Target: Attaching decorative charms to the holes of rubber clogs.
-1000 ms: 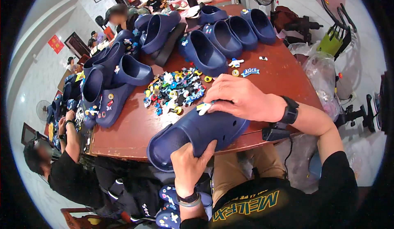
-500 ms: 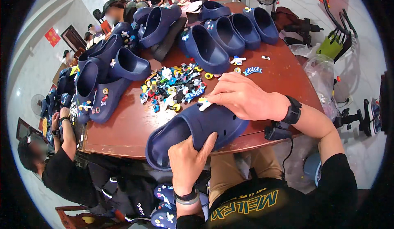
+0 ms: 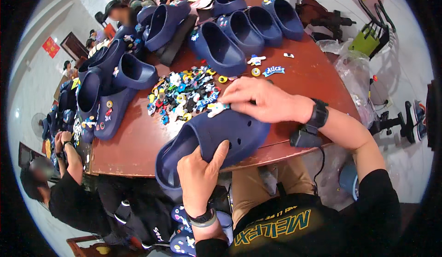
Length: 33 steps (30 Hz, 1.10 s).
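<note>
A navy clog (image 3: 220, 130) tilts over the table's near edge, its heel opening toward me. My left hand (image 3: 200, 176) is closed round its side, thumb on top of the upper. On the far side of the upper sits a white and yellow shoe charm (image 3: 215, 109). My right hand (image 3: 264, 99) has its fingertips closed at that charm's right end; how the charm is seated in the clog is hidden. Just beyond lies a heap of mixed shoe charms (image 3: 179, 91), touching or nearly touching the clog's far side.
Several navy clogs (image 3: 221, 50) stand at the back, and more are stacked (image 3: 108, 98) at left. Loose charms, including a blue banner-shaped one (image 3: 273, 71), lie on the red-brown table (image 3: 313, 86). A co-worker (image 3: 69, 192) works at left. Decorated clogs (image 3: 182, 243) are below the table.
The whole view has shifted, so table and clogs appear farther up and left. My left hand keeps its grip on the clog; my right fingers stay at the charm.
</note>
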Motion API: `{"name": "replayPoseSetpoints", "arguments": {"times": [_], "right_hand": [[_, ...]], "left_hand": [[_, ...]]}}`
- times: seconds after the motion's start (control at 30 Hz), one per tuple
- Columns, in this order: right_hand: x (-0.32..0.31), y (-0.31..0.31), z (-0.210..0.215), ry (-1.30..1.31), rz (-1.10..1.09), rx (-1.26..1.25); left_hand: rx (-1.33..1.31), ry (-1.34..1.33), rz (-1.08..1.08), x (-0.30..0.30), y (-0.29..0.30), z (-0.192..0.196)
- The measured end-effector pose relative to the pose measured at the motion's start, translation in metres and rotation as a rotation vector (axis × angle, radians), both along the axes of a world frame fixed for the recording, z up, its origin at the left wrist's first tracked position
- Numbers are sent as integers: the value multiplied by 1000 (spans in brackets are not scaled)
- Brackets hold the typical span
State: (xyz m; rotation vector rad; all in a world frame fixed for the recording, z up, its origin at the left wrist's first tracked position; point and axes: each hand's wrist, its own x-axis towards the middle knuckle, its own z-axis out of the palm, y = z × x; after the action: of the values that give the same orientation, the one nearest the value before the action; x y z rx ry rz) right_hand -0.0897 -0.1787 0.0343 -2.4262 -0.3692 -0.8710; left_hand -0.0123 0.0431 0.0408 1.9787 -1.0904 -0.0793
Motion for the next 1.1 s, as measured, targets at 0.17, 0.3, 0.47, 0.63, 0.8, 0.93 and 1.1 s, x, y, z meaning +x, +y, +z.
{"name": "replayPoseSetpoints", "arguments": {"times": [0.17, 0.3, 0.47, 0.63, 0.8, 0.93, 1.1], "right_hand": [[-10, -44, 11, 2, -240, 463], [-30, -78, 1, 72, -362, 567], [-36, -89, -17, 144, -471, 340], [-34, -82, -27, 267, -477, -43], [-27, -72, -34, 206, -476, -146], [-24, -65, -26, 449, -552, -358], [-21, -33, -13, -79, -407, -239]], "left_hand": [[16, 86, 47, 2, 5, -1], [-59, 247, 71, 19, 18, 0], [-112, 321, 86, 25, 25, -12], [-164, 439, 53, 26, 27, -13], [-170, 438, 46, 25, 27, -7], [-137, 412, 63, 23, 25, -3], [-81, 315, 54, 30, 21, 0]]}}
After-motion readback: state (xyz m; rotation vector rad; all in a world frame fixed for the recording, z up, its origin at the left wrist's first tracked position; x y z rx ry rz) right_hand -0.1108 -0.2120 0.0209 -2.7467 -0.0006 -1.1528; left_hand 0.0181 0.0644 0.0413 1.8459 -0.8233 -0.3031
